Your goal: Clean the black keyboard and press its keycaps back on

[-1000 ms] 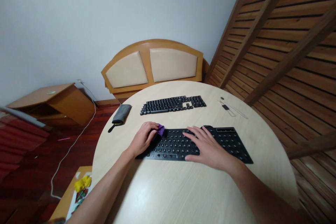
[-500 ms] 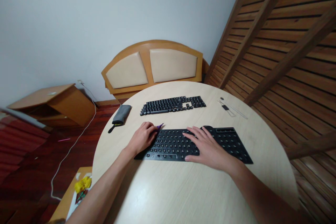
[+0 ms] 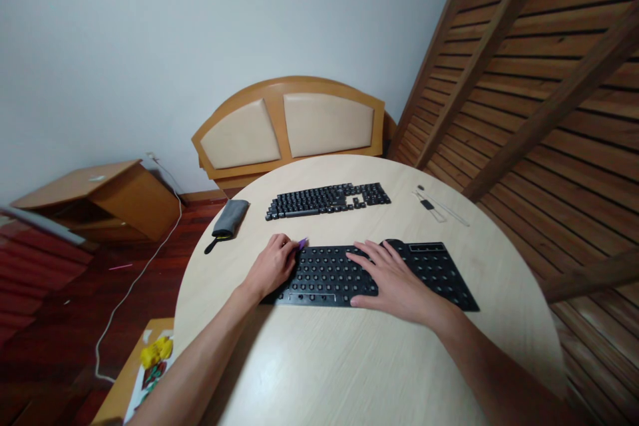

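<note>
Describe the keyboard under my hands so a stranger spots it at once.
On the round pale table lie two black keyboards. It is the nearer keyboard, under the right hand and the left hand holding a purple scrap. Unlike the far keyboard, it shows bare studs, no keycaps.

The person's left hand and right hand were bare. Both forearms were bare too, uncovered all the way to the near edge of view.

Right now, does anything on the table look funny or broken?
The near keyboard has no key tops, only bare studs. The loose keys lie in rows farther back, with a gap among them. The left hand pinches a purple cloth.
</note>
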`<state>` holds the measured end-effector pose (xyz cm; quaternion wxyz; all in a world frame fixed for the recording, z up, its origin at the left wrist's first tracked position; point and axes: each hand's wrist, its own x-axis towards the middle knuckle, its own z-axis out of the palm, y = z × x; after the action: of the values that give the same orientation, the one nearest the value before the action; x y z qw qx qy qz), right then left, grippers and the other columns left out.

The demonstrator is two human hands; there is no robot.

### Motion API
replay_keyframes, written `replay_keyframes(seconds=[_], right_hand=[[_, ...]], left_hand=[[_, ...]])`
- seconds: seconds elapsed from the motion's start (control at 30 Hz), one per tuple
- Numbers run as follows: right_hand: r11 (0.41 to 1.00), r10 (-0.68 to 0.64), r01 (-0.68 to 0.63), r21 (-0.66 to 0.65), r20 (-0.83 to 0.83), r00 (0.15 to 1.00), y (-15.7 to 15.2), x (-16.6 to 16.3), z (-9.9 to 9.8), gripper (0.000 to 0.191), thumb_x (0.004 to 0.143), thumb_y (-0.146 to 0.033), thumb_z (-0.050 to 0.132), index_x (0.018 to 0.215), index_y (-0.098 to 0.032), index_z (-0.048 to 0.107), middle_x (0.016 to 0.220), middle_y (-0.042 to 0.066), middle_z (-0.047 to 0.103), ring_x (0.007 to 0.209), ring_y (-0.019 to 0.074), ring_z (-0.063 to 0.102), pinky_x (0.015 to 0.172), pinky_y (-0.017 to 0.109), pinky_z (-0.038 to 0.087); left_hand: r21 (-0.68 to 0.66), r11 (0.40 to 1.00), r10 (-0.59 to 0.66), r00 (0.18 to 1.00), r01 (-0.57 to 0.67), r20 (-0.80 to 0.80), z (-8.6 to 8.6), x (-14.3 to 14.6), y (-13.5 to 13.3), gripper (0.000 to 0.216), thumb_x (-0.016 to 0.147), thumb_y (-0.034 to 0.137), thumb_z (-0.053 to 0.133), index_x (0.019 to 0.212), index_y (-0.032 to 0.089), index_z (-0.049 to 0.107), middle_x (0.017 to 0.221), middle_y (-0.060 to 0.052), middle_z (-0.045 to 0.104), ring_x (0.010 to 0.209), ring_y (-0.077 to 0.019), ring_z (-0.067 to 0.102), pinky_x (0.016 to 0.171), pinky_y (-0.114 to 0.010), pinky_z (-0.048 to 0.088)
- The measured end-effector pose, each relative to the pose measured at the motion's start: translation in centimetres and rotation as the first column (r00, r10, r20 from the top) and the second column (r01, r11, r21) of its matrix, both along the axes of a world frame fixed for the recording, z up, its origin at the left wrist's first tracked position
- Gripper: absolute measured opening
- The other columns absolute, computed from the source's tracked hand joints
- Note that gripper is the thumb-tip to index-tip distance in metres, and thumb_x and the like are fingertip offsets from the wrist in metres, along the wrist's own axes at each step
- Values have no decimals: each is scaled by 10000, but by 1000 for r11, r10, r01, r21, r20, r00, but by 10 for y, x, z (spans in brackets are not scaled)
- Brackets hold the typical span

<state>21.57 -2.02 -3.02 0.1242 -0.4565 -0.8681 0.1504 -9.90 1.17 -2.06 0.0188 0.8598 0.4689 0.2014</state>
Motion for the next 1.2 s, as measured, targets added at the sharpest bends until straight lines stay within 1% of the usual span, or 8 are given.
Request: replay_keyframes(seconds=[0.13, 0.43, 0.7, 0.83, 0.93, 1.03, 1.1, 1.2], right_hand=[[1000, 1, -1, -2, 5, 1000, 0, 0, 1, 859, 802, -750, 579, 1503, -281, 420, 1602, 80, 338, 1488, 334, 233, 1226, 550, 108], [1000, 3, -3, 6, 9, 1000, 0, 1, -1, 857, 803, -754, 572, 1504, -285, 418, 1603, 73, 336, 1484, 334, 243, 1227, 552, 106], [1000, 7, -7, 13, -9, 1000, 1, 2, -6, 864, 790, -755, 587, 1505, -302, 414, 1604, 65, 333, 1484, 341, 239, 1226, 555, 98], [1000, 6, -6, 8, -15, 1000, 0, 1, -4, 853, 799, -750, 580, 1503, -297, 419, 1601, 69, 340, 1485, 337, 239, 1226, 552, 101], [1000, -3, 3, 10, -5, 1000, 0, 0, -3, 852, 799, -751, 581, 1498, -287, 428, 1598, 74, 345, 1482, 333, 247, 1226, 548, 109], [1000, -5, 4, 17, 3, 1000, 1, 0, -3, 846, 802, -746, 584, 1493, -282, 434, 1593, 80, 353, 1478, 332, 255, 1224, 548, 115], [1000, -2, 2, 21, 4, 1000, 1, 1, -4, 843, 804, -741, 586, 1495, -284, 431, 1592, 80, 354, 1479, 333, 253, 1223, 549, 117], [1000, 2, -2, 30, -4, 1000, 1, 1, -6, 837, 807, -739, 584, 1497, -293, 425, 1593, 76, 351, 1480, 332, 250, 1223, 549, 115]], left_hand=[[1, 1000, -3, 998, 3, -60, 1, -2, 0, 217, 1008, 246, 494, 1139, 203, 662, 993, -79, 556, 961, -240, 539, 841, -398, 539], [14, 994, -100, 936, 111, -338, 19, -1, -4, 255, 994, 136, 497, 1202, 157, 644, 1055, -97, 554, 1034, -246, 515, 887, -387, 534], [-4, 981, -175, 881, 193, -440, 29, -5, 1, 251, 991, 141, 507, 1198, 151, 648, 1063, -102, 576, 995, -240, 526, 871, -371, 514], [12, 981, -179, 917, 195, -356, 25, -11, 6, 244, 1013, 192, 476, 1177, 215, 656, 1032, -66, 567, 964, -219, 534, 832, -337, 503], [76, 992, -90, 984, 103, -155, 21, -14, 8, 250, 1026, 214, 430, 1118, 217, 662, 1017, -66, 553, 954, -217, 534, 816, -334, 497], [75, 996, -42, 998, 39, 39, 17, -12, 7, 265, 1031, 220, 395, 1094, 190, 651, 993, -78, 544, 946, -216, 541, 831, -350, 505], [28, 999, -42, 997, 41, 61, 14, -10, 5, 270, 1032, 225, 389, 1125, 182, 638, 986, -80, 544, 925, -212, 545, 828, -355, 514], [-23, 997, -71, 996, 70, -53, 10, -9, 2, 272, 1021, 211, 407, 1178, 189, 628, 1012, -84, 557, 936, -220, 545, 825, -363, 524]])
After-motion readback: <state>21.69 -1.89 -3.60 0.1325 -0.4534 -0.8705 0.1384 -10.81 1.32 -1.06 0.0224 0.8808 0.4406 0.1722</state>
